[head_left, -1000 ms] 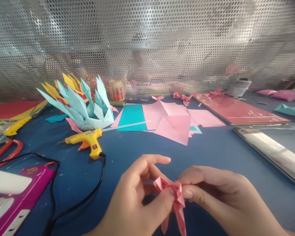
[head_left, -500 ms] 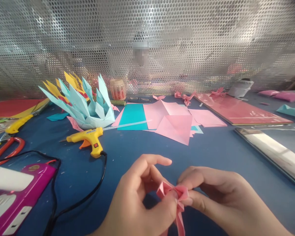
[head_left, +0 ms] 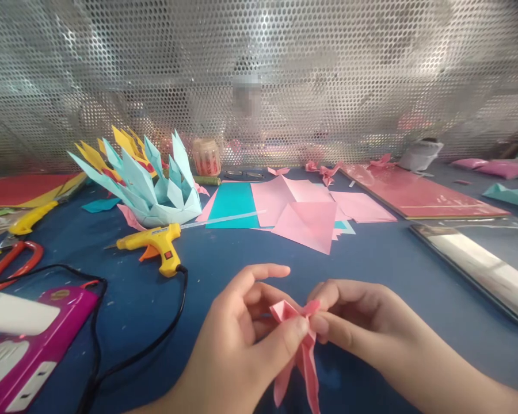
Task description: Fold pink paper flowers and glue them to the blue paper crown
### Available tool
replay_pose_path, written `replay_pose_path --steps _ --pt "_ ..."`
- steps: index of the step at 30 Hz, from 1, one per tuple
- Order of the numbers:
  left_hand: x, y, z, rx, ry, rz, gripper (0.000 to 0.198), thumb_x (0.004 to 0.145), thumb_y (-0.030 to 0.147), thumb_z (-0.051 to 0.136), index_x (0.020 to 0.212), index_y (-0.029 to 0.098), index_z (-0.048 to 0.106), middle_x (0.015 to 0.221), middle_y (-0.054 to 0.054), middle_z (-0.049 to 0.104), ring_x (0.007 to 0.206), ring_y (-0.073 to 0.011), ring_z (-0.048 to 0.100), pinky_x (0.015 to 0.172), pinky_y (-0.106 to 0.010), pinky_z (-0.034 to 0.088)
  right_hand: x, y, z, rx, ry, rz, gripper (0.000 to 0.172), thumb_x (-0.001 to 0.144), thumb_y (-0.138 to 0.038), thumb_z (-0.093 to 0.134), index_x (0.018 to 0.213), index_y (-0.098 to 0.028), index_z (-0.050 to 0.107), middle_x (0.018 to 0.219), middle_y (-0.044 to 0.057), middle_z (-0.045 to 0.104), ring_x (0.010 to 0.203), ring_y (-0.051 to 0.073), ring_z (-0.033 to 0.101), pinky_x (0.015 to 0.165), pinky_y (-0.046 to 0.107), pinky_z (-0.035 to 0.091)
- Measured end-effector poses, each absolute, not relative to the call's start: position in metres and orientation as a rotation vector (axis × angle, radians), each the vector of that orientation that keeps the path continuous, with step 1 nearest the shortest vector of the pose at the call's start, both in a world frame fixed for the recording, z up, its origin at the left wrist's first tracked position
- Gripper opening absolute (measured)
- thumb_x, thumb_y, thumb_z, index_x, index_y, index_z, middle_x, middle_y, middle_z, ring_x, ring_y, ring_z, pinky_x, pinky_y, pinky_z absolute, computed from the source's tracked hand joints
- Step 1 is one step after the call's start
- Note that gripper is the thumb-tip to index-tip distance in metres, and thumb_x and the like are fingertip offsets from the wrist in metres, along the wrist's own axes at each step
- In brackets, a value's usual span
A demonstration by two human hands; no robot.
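Between both hands, just above the blue table, is a folded pink paper piece (head_left: 307, 359) with two long narrow strips hanging down and short folded flaps on top. My left hand (head_left: 246, 339) pinches its middle with the thumb pressed on the front, the index finger raised away from it. At the upper right flap, my right hand (head_left: 358, 322) grips the paper between thumb and fingertips. Part of the folds is hidden behind the thumbs. Beyond the hands lie pink paper sheets (head_left: 308, 224) and a teal sheet (head_left: 233, 204).
A yellow glue gun (head_left: 155, 241) lies left, its black cord (head_left: 179, 322) curving toward me. Behind it stands a light-blue folded-paper crown (head_left: 168, 210). A magenta device (head_left: 47, 345) and red-handled scissors (head_left: 37, 256) are farther left. A phone (head_left: 479, 270) and a red board (head_left: 423, 192) lie right.
Both hands have risen slightly with the pink paper, and its hanging strips now show more fully. The right fingers have shifted a little left and pinch the upper right flap.
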State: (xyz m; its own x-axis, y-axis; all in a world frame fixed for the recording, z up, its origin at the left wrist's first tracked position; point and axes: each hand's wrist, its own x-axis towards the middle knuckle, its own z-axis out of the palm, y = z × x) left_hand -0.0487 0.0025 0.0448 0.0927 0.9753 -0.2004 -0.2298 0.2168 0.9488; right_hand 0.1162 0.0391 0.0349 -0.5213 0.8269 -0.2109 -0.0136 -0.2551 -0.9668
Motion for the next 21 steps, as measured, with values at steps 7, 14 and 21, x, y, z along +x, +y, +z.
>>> replay_pose_path --steps 7,14,21 --pt "-0.052 0.005 0.048 0.893 0.987 1.129 0.036 0.077 0.024 0.069 0.111 0.021 0.055 0.088 0.0 0.072 0.087 -0.0147 0.068 0.078 -0.021 0.053 0.117 0.042 0.037 -1.016 -1.376 1.765 0.021 0.077 -0.038 0.071 0.073 -0.019 0.065 0.067 -0.004 0.062 0.062 0.007 0.054 0.062 0.016 0.045" --pt "-0.048 0.008 0.053 0.911 1.16 1.098 0.034 0.075 0.014 0.069 0.107 0.021 0.058 0.067 0.007 0.072 0.07 -0.0085 0.069 0.071 -0.015 0.051 0.121 0.037 0.031 -1.039 -1.487 1.69 0.018 0.08 -0.036 0.068 0.076 -0.02 0.061 0.069 -0.002 0.064 0.063 0.01 0.056 0.061 0.02 0.046" --pt "-0.047 0.009 0.053 0.851 1.132 1.079 0.035 0.073 0.012 0.07 0.104 0.02 0.058 0.06 0.009 0.068 0.063 -0.0071 0.067 0.068 -0.015 0.051 0.125 0.036 0.027 -1.023 -1.507 1.696 0.016 0.078 -0.032 0.07 0.074 -0.022 0.059 0.07 -0.001 0.064 0.065 0.012 0.06 0.061 0.023 0.048"
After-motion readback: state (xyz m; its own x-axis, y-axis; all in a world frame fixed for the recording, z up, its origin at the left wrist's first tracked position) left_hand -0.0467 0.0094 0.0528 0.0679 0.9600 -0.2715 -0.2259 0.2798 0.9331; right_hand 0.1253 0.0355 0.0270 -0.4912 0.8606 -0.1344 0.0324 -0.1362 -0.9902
